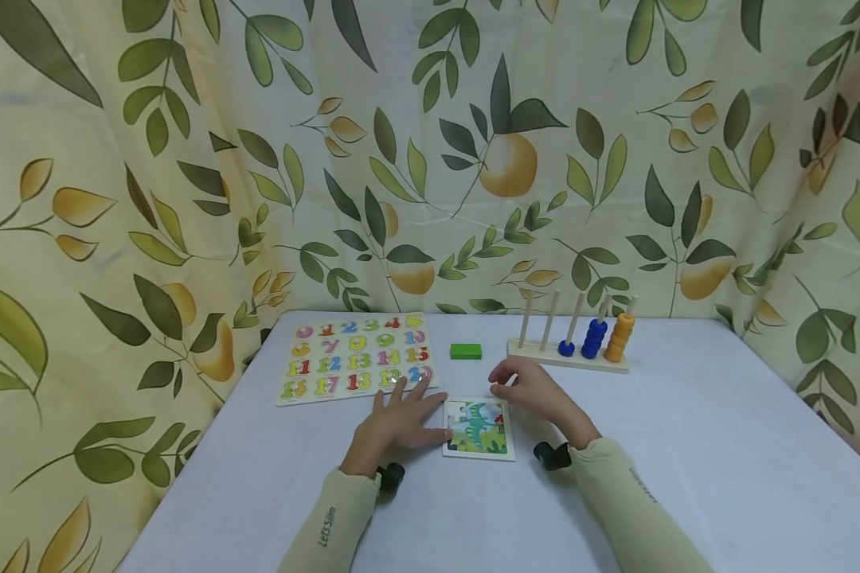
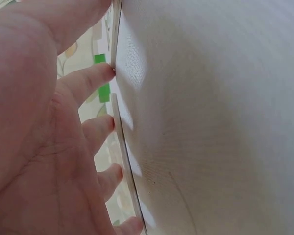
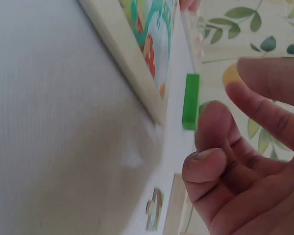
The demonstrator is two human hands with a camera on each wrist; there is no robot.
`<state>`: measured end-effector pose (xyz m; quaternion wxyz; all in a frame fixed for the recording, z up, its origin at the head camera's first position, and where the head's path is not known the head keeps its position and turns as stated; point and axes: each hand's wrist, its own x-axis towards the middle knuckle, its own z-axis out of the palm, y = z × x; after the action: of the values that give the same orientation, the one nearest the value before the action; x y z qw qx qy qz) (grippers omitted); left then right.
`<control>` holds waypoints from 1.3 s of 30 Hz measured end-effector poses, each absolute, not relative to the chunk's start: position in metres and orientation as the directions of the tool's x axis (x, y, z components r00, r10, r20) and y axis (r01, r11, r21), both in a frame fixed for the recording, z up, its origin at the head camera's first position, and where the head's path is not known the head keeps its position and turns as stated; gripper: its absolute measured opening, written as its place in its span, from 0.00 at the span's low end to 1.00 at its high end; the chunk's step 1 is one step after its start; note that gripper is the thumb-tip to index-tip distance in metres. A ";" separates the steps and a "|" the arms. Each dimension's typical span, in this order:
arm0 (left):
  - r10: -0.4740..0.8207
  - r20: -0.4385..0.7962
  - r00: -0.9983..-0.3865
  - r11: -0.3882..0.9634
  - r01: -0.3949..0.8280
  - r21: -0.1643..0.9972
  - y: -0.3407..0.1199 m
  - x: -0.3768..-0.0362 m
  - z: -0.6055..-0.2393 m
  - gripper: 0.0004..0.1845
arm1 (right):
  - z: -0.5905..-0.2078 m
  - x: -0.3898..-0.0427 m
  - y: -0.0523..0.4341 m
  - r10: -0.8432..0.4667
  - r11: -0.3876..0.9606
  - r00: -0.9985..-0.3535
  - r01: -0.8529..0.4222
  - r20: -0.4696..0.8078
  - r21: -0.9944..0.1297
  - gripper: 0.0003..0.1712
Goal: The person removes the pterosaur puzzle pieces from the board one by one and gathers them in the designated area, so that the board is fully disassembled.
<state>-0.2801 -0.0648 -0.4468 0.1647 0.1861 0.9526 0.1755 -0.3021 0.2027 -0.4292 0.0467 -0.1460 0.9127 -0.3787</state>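
A small white-framed dinosaur puzzle [image 1: 478, 430] lies flat on the table between the hands. My left hand [image 1: 400, 422] is spread, its thumb at the puzzle's left edge and its other fingertips at the near edge of a number board [image 1: 358, 358]. Above the puzzle's upper right corner hovers my right hand [image 1: 537, 394], fingers loosely bent with nothing between them. In the right wrist view, a loose puzzle piece [image 3: 155, 210] lies on the table beyond that corner; the hand hides it from the head view.
A green block [image 1: 466, 352] lies behind the puzzle. To its right stands a wooden peg counter [image 1: 569, 358] with blue and orange beads on some pegs. A leaf-patterned curtain [image 1: 430, 159] hangs behind the white table [image 1: 430, 525].
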 end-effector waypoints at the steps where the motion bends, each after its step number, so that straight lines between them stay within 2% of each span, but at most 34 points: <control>1: 0.410 -0.250 -0.877 0.871 0.296 0.393 -0.065 -0.282 -0.450 0.41 | -0.429 -0.302 0.200 -0.315 0.670 -0.949 -0.242 0.026 -0.702 0.09; 7: 0.406 -0.247 -0.880 0.877 0.299 0.375 -0.066 -0.290 -0.464 0.42 | -0.430 -0.297 0.186 -0.407 0.634 -0.913 -0.285 0.003 -0.719 0.10; 12: 0.409 -0.244 -0.879 0.874 0.301 0.382 -0.066 -0.282 -0.452 0.41 | -0.436 -0.297 0.178 -0.469 0.617 -0.883 -0.334 0.008 -0.713 0.09; 28: 0.423 -0.238 -0.874 0.873 0.323 0.366 -0.064 -0.281 -0.444 0.39 | -0.442 -0.296 0.167 -0.500 0.684 -0.866 -0.387 -0.011 -0.618 0.09; 39: 0.425 -0.253 -0.869 0.865 0.308 0.397 -0.067 -0.284 -0.449 0.40 | -0.445 -0.295 0.165 -0.512 0.673 -0.859 -0.398 -0.003 -0.623 0.09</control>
<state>-0.2839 -0.0667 -0.4493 0.1682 0.1927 0.9509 0.1745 -0.2954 0.1654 -0.4445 0.0891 -0.2500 0.9102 -0.3178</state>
